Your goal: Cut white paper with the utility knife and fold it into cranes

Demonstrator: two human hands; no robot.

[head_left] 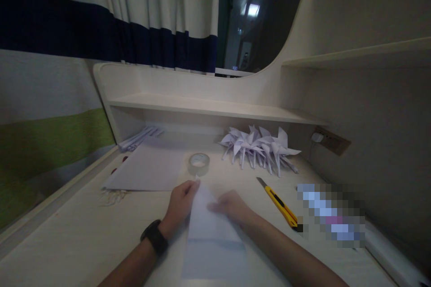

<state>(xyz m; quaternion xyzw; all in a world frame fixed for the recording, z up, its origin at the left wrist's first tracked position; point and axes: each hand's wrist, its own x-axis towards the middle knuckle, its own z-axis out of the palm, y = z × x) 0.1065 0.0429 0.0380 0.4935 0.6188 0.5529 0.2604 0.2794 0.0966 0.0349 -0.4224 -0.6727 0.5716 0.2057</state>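
A white sheet of paper (215,258) lies on the desk in front of me. Its upper part is folded to a slanted edge with a point at the top, and a crease runs across it lower down. My left hand (182,202), with a black watch on the wrist, pinches the paper at its upper left edge near the point. On the slanted right edge rests my right hand (232,206); it is blurred and its fingers are hard to make out. Just beyond the paper's tip lies a roll of clear tape (198,164).
Paper pinwheels (257,145) are heaped at the back right. A yellow utility knife (279,204) lies right of my hands, its blade out. Left are a stack of white paper (148,166) and rolled paper sticks (143,136). A shelf (208,106) overhangs the back.
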